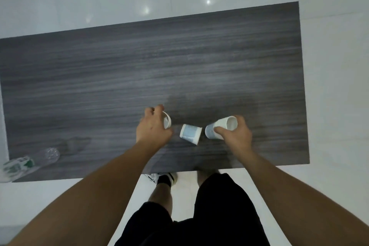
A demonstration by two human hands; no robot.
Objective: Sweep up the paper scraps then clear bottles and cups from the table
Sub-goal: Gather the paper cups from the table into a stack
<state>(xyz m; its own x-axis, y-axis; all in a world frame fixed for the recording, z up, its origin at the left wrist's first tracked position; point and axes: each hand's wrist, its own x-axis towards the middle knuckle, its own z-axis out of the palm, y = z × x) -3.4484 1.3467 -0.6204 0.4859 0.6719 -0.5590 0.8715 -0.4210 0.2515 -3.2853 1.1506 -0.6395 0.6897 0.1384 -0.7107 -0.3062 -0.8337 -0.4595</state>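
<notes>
Three white paper cups with pale blue print are near the front edge of the dark wood-grain table (179, 62). My left hand (152, 128) grips one cup (167, 119) from above, and most of that cup is hidden under my fingers. My right hand (235, 135) holds a second cup (221, 127) tilted on its side, its mouth facing away from me. Between my hands a third cup (190, 133) lies on its side, touched by neither hand. A clear plastic bottle (30, 161) with a green and white label lies on its side at the table's front left corner.
White glossy floor tiles (335, 86) surround the table on all sides. My legs in black shorts and one shoe (159, 177) show below the table's front edge. No paper scraps are visible on the tabletop.
</notes>
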